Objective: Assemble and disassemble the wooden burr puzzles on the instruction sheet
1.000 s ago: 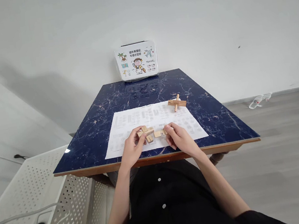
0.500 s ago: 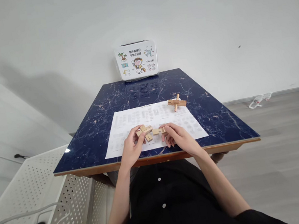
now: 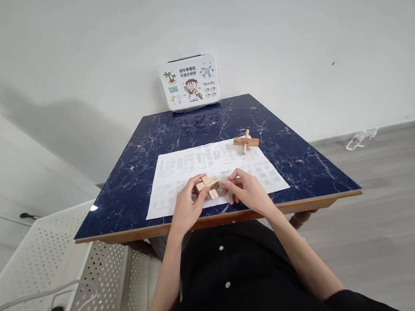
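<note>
My left hand [image 3: 186,208] is closed on a partly joined wooden interlocking puzzle [image 3: 208,180], its pale notched blocks crossing one another. From the other side, the bent fingers of my right hand [image 3: 251,193] grip a wooden puzzle piece, mostly covered by the fingertips, at the puzzle's right end. Whether that piece is seated in the others, I cannot tell. Both hands are just above a white printed sheet [image 3: 159,196], near the table's front edge. At the sheet's far right corner lie crossed wooden pieces [image 3: 251,142], darker than the puzzle and touched by neither hand.
The blue marble-patterned table [image 3: 127,170] reaches back to the wall. Against that wall stands a white case [image 3: 178,102] with cartoon prints. A white perforated cart [image 3: 65,236] is at the left, with a cable over it. Clear plastic goggles [image 3: 357,141] lie on the floor at right.
My right hand has moved left, bringing its piece against the puzzle; the gap between them has closed. My left hand has turned the puzzle slightly. The crossed pieces have stayed put.
</note>
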Demonstrator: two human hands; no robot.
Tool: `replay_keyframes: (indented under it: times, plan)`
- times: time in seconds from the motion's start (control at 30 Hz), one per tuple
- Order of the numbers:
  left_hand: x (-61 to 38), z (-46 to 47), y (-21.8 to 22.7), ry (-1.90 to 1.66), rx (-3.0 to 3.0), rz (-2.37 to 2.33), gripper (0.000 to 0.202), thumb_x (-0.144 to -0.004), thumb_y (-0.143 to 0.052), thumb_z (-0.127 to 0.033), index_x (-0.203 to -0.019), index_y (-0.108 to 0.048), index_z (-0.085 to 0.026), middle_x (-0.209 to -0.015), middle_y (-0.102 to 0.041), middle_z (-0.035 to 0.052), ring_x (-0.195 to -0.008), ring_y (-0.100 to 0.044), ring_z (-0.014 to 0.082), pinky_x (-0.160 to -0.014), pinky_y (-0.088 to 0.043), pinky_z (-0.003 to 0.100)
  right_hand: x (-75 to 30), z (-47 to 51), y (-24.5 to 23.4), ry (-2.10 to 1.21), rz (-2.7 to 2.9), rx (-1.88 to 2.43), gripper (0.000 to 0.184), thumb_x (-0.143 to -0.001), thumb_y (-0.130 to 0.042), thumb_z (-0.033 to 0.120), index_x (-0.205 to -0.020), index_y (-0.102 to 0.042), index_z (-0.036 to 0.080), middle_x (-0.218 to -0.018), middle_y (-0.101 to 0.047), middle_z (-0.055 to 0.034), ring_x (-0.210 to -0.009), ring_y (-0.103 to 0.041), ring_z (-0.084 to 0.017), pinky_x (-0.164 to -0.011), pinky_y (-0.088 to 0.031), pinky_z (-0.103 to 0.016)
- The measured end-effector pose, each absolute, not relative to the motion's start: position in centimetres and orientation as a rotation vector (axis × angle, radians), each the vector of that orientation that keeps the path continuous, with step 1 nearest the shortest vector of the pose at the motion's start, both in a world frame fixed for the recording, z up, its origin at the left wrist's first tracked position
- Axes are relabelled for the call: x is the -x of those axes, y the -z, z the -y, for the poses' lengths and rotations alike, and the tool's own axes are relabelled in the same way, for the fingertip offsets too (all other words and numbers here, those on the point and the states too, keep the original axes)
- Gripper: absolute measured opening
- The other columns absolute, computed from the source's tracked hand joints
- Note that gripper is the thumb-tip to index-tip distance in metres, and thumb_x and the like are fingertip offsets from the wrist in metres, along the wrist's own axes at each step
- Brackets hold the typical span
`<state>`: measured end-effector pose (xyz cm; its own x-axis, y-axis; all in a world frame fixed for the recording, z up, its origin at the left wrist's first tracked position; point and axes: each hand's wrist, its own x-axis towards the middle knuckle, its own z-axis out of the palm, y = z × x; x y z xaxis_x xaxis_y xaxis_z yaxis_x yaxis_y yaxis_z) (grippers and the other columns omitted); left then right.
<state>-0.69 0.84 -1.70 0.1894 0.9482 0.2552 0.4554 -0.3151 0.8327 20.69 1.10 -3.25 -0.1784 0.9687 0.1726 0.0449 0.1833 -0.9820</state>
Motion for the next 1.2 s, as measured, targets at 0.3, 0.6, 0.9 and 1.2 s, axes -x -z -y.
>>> replay_keyframes:
  times: [0.3,0.6,0.9,1.2]
  plan:
    - [0.65,-1.02,2.16,-1.134,-1.981,-1.374,0.038,-0.101,-0.063,-0.042,-0.136,-0.064,-0.026,-0.125,-0.075,0.0053,-0.106,-0.073,0.0230,-0.089,-0.058,0.032,-20.60,-1.01,3.09,-1.185,1.481,1.009,0.039,-0.096,-0.066,0.060,-0.090,-0.051,0.025,-0.090,-0.081,-0.0072,-0.068,-0.076,-0.021,-0.061,-0.056,-0.031]
    - [0.07,-0.57,2.14,-1.231,-2.155,-1.345,0.036,-0.101,-0.067,-0.038,-0.135,-0.065,-0.025,-0.124,-0.075,0.0063,-0.101,-0.072,0.0207,-0.086,-0.057,0.031,-20.62,-1.24,3.79,-1.156,1.515,1.028,0.041,-0.097,-0.063,0.062,-0.090,-0.051,0.024,-0.083,-0.081,-0.0067,-0.076,-0.080,-0.025,-0.066,-0.056,-0.033]
    - [0.06,-0.33,2.05,-1.110,-2.318,-1.291,0.062,-0.096,-0.074,-0.041,-0.152,-0.049,-0.031,-0.128,-0.066,0.0076,-0.107,-0.068,0.0221,-0.094,-0.055,0.033,-20.62,-1.08,3.56,-1.124,1.499,1.060,0.039,-0.097,-0.064,0.061,-0.090,-0.052,0.025,-0.081,-0.080,-0.0060,-0.074,-0.078,-0.025,-0.066,-0.056,-0.034]
    - [-0.09,-0.43,2.21,-1.119,-2.388,-1.261,0.065,-0.091,-0.080,-0.028,-0.149,-0.050,-0.034,-0.132,-0.062,0.0060,-0.120,-0.065,0.0242,-0.105,-0.054,0.036,-20.47,-1.15,3.79,-1.099,1.507,1.040,0.040,-0.096,-0.064,0.063,-0.089,-0.052,0.025,-0.084,-0.080,-0.0057,-0.072,-0.078,-0.025,-0.065,-0.057,-0.035]
